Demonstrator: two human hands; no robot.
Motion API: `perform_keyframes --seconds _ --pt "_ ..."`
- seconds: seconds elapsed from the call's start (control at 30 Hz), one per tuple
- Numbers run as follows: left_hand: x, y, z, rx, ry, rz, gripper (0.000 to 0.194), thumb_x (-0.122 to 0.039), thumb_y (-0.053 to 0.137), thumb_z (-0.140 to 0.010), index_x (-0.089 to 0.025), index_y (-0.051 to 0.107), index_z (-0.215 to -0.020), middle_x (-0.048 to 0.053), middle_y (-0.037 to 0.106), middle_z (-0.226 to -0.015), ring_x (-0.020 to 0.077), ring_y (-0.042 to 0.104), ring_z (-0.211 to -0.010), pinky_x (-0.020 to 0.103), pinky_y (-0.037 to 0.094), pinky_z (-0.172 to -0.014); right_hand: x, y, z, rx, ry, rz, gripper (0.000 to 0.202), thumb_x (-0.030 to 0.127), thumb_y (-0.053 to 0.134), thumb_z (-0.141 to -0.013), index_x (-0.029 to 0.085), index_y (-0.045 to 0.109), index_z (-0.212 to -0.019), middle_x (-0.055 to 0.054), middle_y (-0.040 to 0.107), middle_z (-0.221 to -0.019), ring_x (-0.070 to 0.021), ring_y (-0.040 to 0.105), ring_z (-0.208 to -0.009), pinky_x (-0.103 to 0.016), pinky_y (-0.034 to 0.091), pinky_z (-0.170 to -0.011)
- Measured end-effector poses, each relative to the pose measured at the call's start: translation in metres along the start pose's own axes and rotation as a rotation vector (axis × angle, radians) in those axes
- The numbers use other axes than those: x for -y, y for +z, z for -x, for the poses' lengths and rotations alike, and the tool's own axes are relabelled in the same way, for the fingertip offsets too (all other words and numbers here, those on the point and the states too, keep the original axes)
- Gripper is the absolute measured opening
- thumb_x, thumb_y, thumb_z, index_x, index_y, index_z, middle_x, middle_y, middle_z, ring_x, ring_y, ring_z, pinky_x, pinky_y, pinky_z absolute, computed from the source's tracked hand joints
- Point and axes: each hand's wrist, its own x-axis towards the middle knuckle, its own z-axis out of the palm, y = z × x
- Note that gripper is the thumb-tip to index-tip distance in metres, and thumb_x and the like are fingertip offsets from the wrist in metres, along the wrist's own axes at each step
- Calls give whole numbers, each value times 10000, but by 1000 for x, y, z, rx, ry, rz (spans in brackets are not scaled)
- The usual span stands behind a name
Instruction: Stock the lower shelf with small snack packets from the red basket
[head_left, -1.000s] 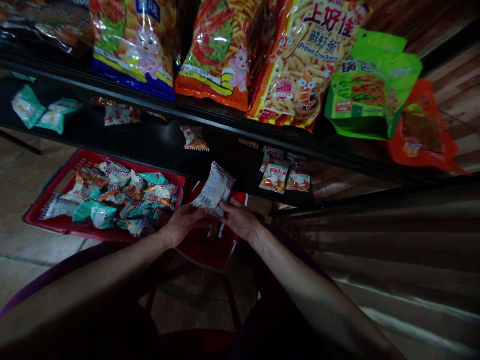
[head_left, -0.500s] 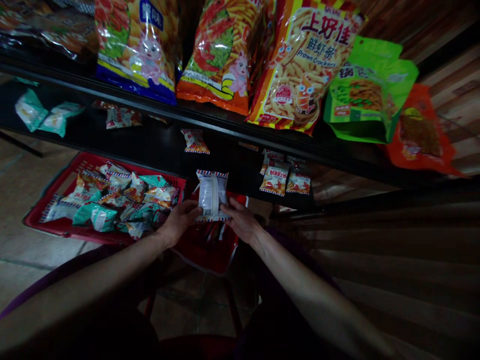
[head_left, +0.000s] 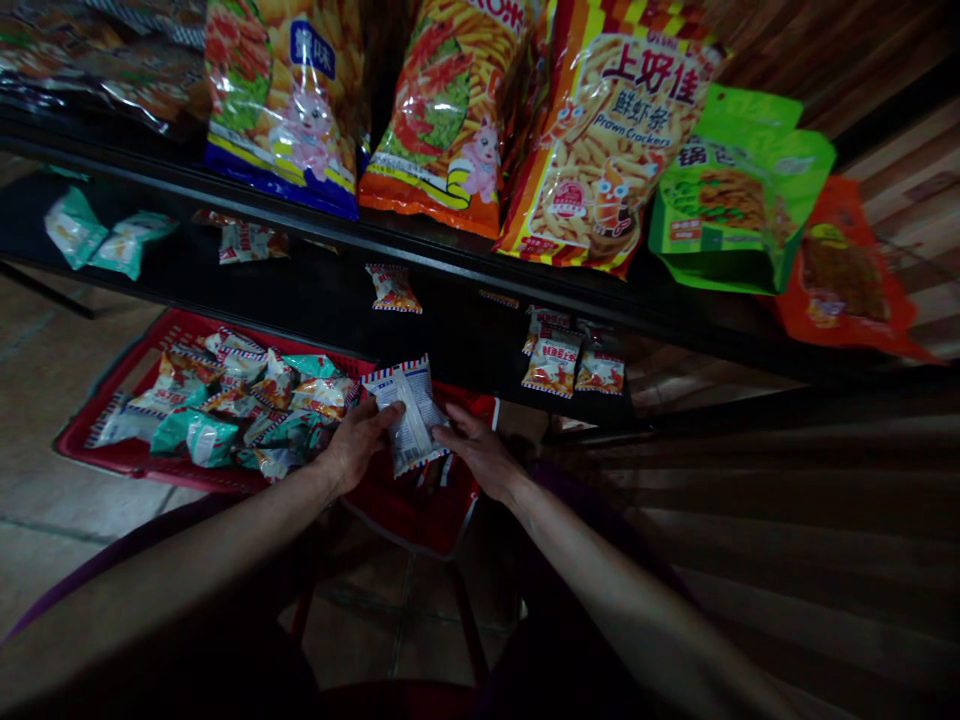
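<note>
A small white snack packet [head_left: 409,415] with a red and blue striped edge shows its printed back, tilted to the left. My left hand [head_left: 361,440] grips its left side, the thumb lying on the packet. At its right edge, my right hand [head_left: 480,455] touches it with the fingers apart. Below the packet is a red basket [head_left: 457,525] with a few dark packets inside. To the left, a second red basket [head_left: 90,455] holds several white-orange packets [head_left: 180,378] and teal packets [head_left: 210,438].
A black lower shelf [head_left: 315,300] carries small packets, several at its right end [head_left: 553,360]. Above it, the upper shelf edge [head_left: 300,225] holds large snack bags [head_left: 607,150] and a green bag [head_left: 735,200]. A slatted wooden surface [head_left: 787,520] stands at the right.
The packet has turned from nearly upright to tilted left and moved slightly down. My left thumb now lies across its back, and my right fingers have loosened at its edge.
</note>
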Motion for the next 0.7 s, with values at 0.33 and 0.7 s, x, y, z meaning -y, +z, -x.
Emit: perform_keyframes --seconds 0.33,0.7 --pt "1 2 -3 -117 40 38 372 -309 742 -596 -220 467 -829 -45 624 -804 111 597 -684 220 460 -570 1 3 16 -32 -691 1034 420 263 489 -871 309 502 -1288 -51 497 -1346 -225 414 -1263 -458 329 -1083" --pt "-6 11 6 5 8 98 299 -391 658 -719 -208 485 -881 5 616 -880 153 620 -749 349 543 -685 -12 12 20 -70 -539 1002 704 312 645 -754 251 353 -1392 -118 339 -1459 -286 308 -1348 -502 284 -1102"
